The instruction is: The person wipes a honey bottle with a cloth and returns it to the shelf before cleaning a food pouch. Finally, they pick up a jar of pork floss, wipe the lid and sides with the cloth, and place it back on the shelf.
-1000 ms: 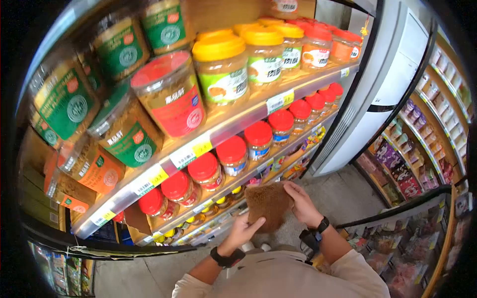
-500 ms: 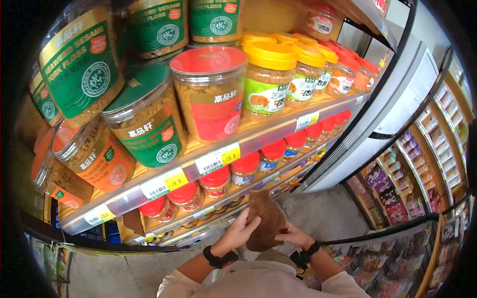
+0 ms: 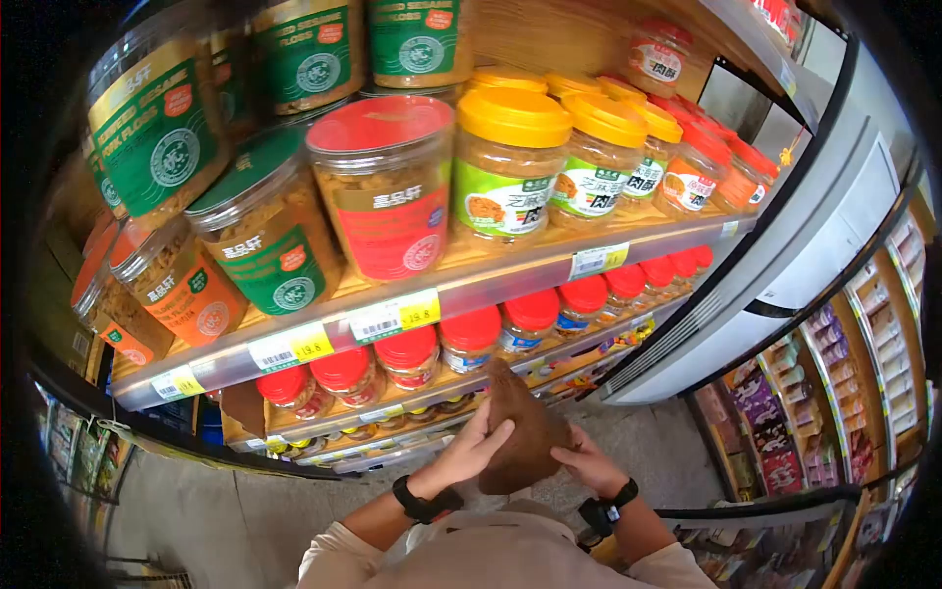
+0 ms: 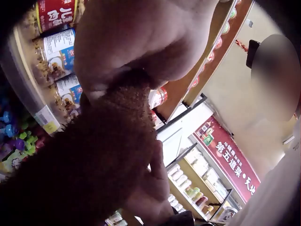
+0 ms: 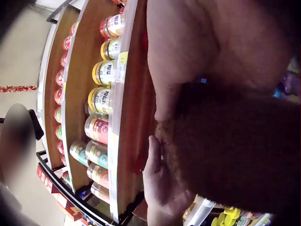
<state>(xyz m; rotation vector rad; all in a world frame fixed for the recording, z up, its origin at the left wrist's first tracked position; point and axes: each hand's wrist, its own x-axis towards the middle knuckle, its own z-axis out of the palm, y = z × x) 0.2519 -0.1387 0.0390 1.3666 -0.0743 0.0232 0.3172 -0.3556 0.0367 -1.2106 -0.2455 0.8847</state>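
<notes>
A brown, fuzzy cloth [image 3: 527, 447] is held between my two hands in front of my body, below the shelf edge. Its upper end narrows to a point in the head view. My left hand [image 3: 469, 457] grips its left edge, thumb lying over the near face. On the opposite side, my right hand [image 3: 592, 465] pinches the lower right edge between thumb and fingers. In the left wrist view the pile of the cloth [image 4: 89, 160] fills the lower left. The cloth [image 5: 235, 150] looks dark in the right wrist view, and the fingertips behind it are hidden.
Ahead stands a shelf [image 3: 294, 339] with price tags, holding pork floss tubs [image 3: 383, 196] and yellow-lidded jars [image 3: 510, 162]. Red-lidded jars [image 3: 471, 334] line the tier below. A white upright cabinet [image 3: 785, 265] is at the right, and a packaged-goods rack [image 3: 765, 540] stands near my right elbow.
The cloth has gone from a broad, squarish spread to a narrower shape with a pointed top. My right hand has moved down along its edge. The head view has shifted.
</notes>
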